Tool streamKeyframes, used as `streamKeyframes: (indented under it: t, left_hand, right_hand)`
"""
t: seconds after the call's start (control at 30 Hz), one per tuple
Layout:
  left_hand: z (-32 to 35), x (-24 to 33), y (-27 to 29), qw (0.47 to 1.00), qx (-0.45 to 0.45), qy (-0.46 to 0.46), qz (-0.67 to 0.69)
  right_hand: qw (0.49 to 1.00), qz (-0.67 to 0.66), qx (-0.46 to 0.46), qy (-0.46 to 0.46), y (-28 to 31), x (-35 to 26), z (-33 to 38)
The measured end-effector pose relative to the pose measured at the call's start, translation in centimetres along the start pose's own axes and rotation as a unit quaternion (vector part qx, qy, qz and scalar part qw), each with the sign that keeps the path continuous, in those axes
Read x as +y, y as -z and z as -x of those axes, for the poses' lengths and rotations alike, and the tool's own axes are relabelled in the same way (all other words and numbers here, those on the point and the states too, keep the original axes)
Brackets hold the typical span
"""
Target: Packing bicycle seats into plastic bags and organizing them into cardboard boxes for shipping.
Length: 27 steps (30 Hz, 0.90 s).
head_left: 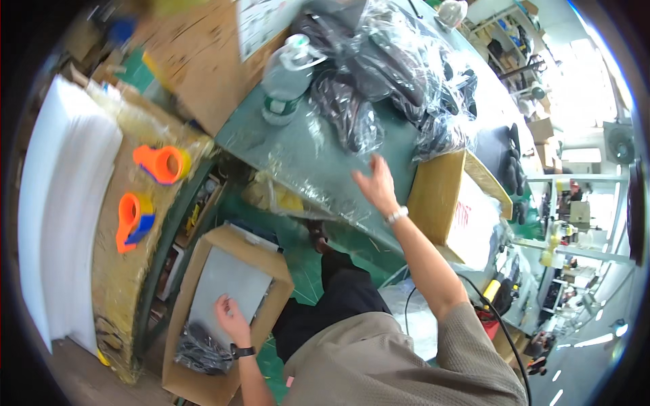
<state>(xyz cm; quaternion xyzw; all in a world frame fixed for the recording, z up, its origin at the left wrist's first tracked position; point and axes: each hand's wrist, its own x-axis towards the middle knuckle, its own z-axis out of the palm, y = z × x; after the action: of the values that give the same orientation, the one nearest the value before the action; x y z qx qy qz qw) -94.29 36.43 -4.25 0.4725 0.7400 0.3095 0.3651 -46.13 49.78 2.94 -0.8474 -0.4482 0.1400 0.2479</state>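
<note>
My right hand (379,186) reaches over the green tabletop (318,169) with its fingers apart and nothing in it. Just beyond it lie several dark items in clear plastic bags (349,111), heaped up toward the back; what the items are is hard to make out. My left hand (232,319) hangs over an open cardboard box (191,277) at the lower left, its fingers loosely bent and apart, with nothing visible in them. Inside that box are a grey flat sheet (227,274) and a dark plastic-bagged item (202,348). Whether the left hand touches the sheet cannot be told.
A large clear bottle (281,81) stands on the table. Right of my right hand sits an open carton (433,203). Two orange tape dispensers (162,164) (134,220) lie on the left bench beside stacked white foam sheets (64,216). A black cable (497,311) hangs at right.
</note>
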Motion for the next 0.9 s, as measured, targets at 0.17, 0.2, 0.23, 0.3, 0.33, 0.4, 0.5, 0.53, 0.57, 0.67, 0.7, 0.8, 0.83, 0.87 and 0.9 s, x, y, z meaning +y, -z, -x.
streamKeyframes:
  t: [0.17,0.2,0.23,0.3,0.33,0.4,0.5,0.53,0.57,0.67,0.7,0.8,0.83,0.87,0.9]
  left_hand:
    - [-2.0,17.1,-15.9,0.969,-0.215,-0.046,0.113]
    - [-2.4,19.8,-19.5,0.955,-0.257,-0.035,0.143]
    - [-3.0,22.2,-22.1,0.953,-0.279,-0.064,0.101]
    - [-4.1,25.3,-27.4,0.951,-0.28,-0.085,0.104]
    - [-4.9,26.7,-29.2,0.951,-0.28,-0.086,0.098]
    - [-5.9,29.1,-32.6,0.896,-0.346,0.179,0.212]
    - [-5.9,24.9,-35.2,0.781,-0.4,0.342,0.336]
    - [-5.2,23.3,-34.5,0.757,-0.395,0.388,0.346]
    - [-4.6,23.1,-33.3,0.731,-0.4,0.416,0.364]
    - [-1.0,21.3,-27.3,0.72,-0.345,0.454,0.395]
    - [0.6,21.5,-25.2,0.76,-0.327,0.408,0.386]
    - [3.4,20.3,-20.2,0.802,-0.327,0.331,0.374]
    - [4.7,20.6,-17.6,0.849,-0.268,0.29,0.35]
    - [5.0,21.2,-15.6,0.885,-0.224,0.245,0.326]
    - [5.3,20.3,-12.8,0.891,-0.178,0.25,0.335]
  right_hand:
    - [0.996,-0.021,-0.011,-0.089,-3.8,0.7,-12.1]
    - [0.994,-0.017,-0.033,-0.099,-4.4,1.2,-13.0]
    - [0.992,-0.022,-0.051,-0.116,-4.7,1.6,-13.4]
    - [0.987,-0.065,-0.081,-0.122,-4.3,2.6,-12.5]
    - [0.984,-0.103,-0.093,-0.112,-4.0,3.0,-10.5]
    - [0.948,-0.215,-0.177,-0.153,-1.5,2.8,-5.1]
    - [0.903,-0.142,-0.394,-0.094,2.3,3.3,-0.3]
    - [0.888,-0.025,-0.458,0.017,4.6,3.8,-1.8]
    - [0.885,-0.042,-0.458,0.076,5.9,4.8,-4.1]
    - [0.984,-0.01,0.115,0.137,4.8,5.1,-12.8]
    - [0.974,0.066,0.184,0.116,3.8,5.4,-16.1]
    - [0.973,0.104,-0.069,0.196,-3.3,21.0,-22.1]
    - [0.97,0.097,-0.074,0.211,-4.9,23.8,-22.4]
    - [0.962,0.077,-0.094,0.245,-4.2,29.5,-25.0]
    - [0.935,-0.007,-0.23,0.27,-3.2,32.9,-27.4]
